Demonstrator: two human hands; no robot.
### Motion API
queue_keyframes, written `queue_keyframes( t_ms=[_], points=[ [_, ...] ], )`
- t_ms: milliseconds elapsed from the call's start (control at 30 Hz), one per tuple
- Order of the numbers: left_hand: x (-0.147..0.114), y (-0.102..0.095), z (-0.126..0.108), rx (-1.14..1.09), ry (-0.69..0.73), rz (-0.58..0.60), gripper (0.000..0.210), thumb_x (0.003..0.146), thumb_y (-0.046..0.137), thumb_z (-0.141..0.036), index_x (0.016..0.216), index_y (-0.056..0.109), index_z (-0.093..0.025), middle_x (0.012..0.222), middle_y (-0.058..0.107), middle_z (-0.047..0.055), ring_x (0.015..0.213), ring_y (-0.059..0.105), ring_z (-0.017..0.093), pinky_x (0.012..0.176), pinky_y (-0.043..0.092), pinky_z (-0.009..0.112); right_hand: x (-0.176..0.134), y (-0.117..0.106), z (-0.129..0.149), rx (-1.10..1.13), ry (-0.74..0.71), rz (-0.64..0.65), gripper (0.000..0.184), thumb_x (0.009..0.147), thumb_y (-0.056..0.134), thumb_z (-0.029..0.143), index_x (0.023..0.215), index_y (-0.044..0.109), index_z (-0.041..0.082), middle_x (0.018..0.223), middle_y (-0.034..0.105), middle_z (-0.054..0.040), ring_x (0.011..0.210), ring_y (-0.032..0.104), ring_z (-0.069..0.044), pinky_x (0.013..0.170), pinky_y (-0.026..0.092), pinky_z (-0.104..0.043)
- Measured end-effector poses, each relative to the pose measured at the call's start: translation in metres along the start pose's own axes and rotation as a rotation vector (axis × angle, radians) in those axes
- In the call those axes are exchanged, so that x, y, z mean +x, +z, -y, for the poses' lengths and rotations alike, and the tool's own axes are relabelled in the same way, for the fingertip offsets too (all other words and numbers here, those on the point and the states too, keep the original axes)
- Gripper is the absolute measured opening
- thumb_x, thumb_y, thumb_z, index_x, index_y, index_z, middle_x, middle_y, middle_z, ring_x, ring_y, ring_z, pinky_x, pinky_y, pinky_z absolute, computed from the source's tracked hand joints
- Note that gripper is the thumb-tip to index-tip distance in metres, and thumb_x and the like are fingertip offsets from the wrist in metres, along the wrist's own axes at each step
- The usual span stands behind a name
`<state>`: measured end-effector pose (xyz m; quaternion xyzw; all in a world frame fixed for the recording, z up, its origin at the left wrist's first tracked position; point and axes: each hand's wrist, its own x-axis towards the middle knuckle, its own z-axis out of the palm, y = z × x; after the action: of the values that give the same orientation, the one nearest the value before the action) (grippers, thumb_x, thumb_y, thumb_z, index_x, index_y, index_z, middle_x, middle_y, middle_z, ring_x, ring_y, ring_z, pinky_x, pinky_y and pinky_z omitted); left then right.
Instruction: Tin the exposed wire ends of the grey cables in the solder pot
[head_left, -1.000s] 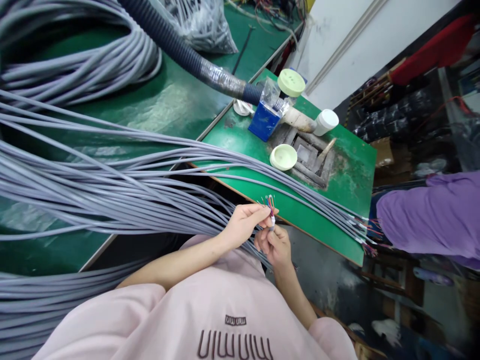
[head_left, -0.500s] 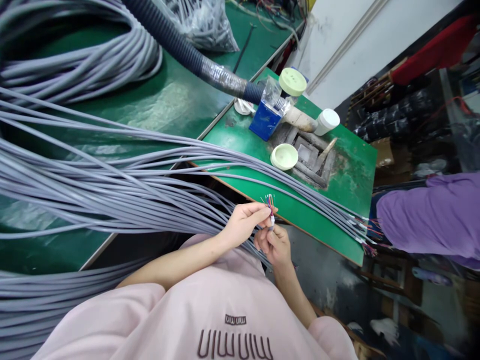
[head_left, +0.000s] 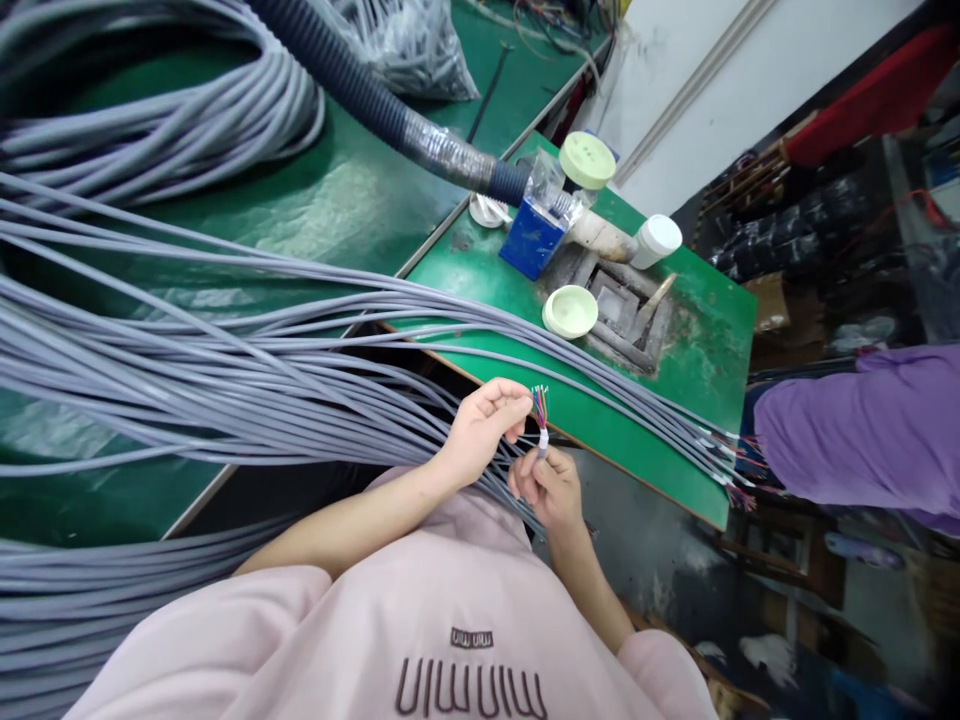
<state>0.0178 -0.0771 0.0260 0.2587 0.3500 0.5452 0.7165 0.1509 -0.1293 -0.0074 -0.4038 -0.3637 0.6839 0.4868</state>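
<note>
My right hand [head_left: 550, 490] is closed round the end of a grey cable, with a white wrapped band [head_left: 543, 440] just above the fingers. Out of that band a fan of thin coloured wires [head_left: 541, 405] stands upright, red, blue and darker ones among them, with pale tips. My left hand [head_left: 487, 425] is pinched, thumb and forefinger meeting at the left edge of the fan on a thin wire. Below my hands, a thick bunch of grey cables [head_left: 360, 410] runs in from the left and partly passes behind my left hand.
More grey cables [head_left: 600, 385] lie across the green board [head_left: 480, 370], their coloured ends at its right edge. Beyond them are a pale green cup [head_left: 570, 312], a square soot-marked pot [head_left: 619, 300], a white jar [head_left: 656, 240] and a black hose [head_left: 360, 90]. A person's purple sleeve [head_left: 862, 430] is at right.
My left hand has shifted slightly up and left, off the middle of the coloured wires to their edge, so more of the fan shows. My right hand holds the cable almost unmoved.
</note>
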Motion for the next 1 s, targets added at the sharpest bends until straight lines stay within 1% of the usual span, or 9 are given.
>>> queue_keyframes(
  t_ms=[233,333,433,533,600,667,767,867,1000],
  points=[
    [0.0,0.001,-0.001,-0.042,-0.111,0.021,0.023,0.067,0.075,-0.032,0.074,0.061,-0.015,0.049,0.051,-0.007,0.042,0.041,0.004,0.045,0.032,0.018,0.0,-0.001,0.0,0.026,-0.024,0.021,0.028,0.079,0.068,0.043,0.068,0.067,0.017,0.035,0.043,0.0065,0.033,0.037,-0.008,0.042,0.036,-0.024],
    [0.001,0.001,-0.001,-0.055,-0.152,0.027,0.026,0.063,0.078,-0.033,0.072,0.062,-0.015,0.049,0.052,-0.006,0.043,0.04,0.003,0.044,0.031,0.017,0.0,0.0,0.0,0.039,-0.031,0.026,0.027,0.079,0.069,0.042,0.068,0.067,0.017,0.035,0.042,0.0069,0.032,0.034,-0.007,0.041,0.035,-0.024],
    [0.002,0.0,0.0,-0.055,-0.168,0.04,0.027,0.062,0.079,-0.033,0.072,0.063,-0.014,0.051,0.053,-0.006,0.044,0.041,0.003,0.044,0.032,0.017,0.0,0.0,0.001,0.034,-0.034,0.016,0.028,0.078,0.069,0.043,0.068,0.067,0.017,0.034,0.041,0.0076,0.031,0.032,-0.007,0.04,0.035,-0.024],
    [0.002,0.0,0.002,-0.024,-0.139,0.031,0.027,0.063,0.079,-0.035,0.071,0.063,-0.014,0.052,0.054,-0.005,0.044,0.042,0.003,0.044,0.033,0.017,0.0,0.0,0.002,0.005,-0.04,-0.009,0.03,0.078,0.069,0.044,0.066,0.066,0.018,0.034,0.041,0.0075,0.031,0.033,-0.007,0.04,0.035,-0.024],
    [0.002,-0.001,0.004,0.017,-0.103,0.014,0.027,0.065,0.078,-0.035,0.071,0.062,-0.014,0.053,0.055,-0.005,0.044,0.043,0.003,0.045,0.034,0.017,0.001,-0.002,0.006,-0.031,-0.045,-0.022,0.029,0.077,0.069,0.045,0.068,0.067,0.018,0.035,0.042,0.0072,0.032,0.034,-0.007,0.041,0.036,-0.024],
    [0.001,-0.001,0.004,0.066,-0.069,0.01,0.026,0.067,0.076,-0.035,0.071,0.061,-0.015,0.053,0.055,-0.005,0.045,0.044,0.004,0.045,0.036,0.017,0.004,-0.004,0.013,-0.066,-0.05,-0.012,0.027,0.076,0.07,0.045,0.079,0.07,0.018,0.036,0.046,0.0069,0.033,0.037,-0.008,0.042,0.039,-0.025],
    [-0.001,0.001,0.004,0.117,-0.035,0.026,0.028,0.067,0.076,-0.037,0.07,0.058,-0.015,0.054,0.056,-0.005,0.045,0.047,0.005,0.045,0.037,0.017,0.011,-0.005,0.029,-0.123,-0.055,0.017,0.035,0.075,0.071,0.045,0.098,0.07,0.019,0.041,0.052,0.0065,0.034,0.041,-0.009,0.044,0.043,-0.026],
    [-0.003,0.005,0.002,0.113,0.016,0.047,0.031,0.066,0.077,-0.039,0.068,0.056,-0.016,0.052,0.055,-0.006,0.045,0.048,0.005,0.046,0.038,0.018,0.019,-0.003,0.046,-0.263,-0.047,0.0,0.035,0.078,0.067,0.043,0.104,0.069,0.019,0.039,0.051,0.0074,0.034,0.043,-0.01,0.046,0.045,-0.026],
    [-0.004,0.009,-0.001,0.091,0.059,0.091,0.032,0.067,0.076,-0.04,0.066,0.055,-0.016,0.051,0.055,-0.005,0.045,0.05,0.007,0.047,0.04,0.02,0.025,0.003,0.061,-0.504,-0.067,-0.038,0.029,0.083,0.061,0.039,0.101,0.072,0.018,0.036,0.046,0.0082,0.035,0.042,-0.009,0.046,0.042,-0.025]
  ],
)
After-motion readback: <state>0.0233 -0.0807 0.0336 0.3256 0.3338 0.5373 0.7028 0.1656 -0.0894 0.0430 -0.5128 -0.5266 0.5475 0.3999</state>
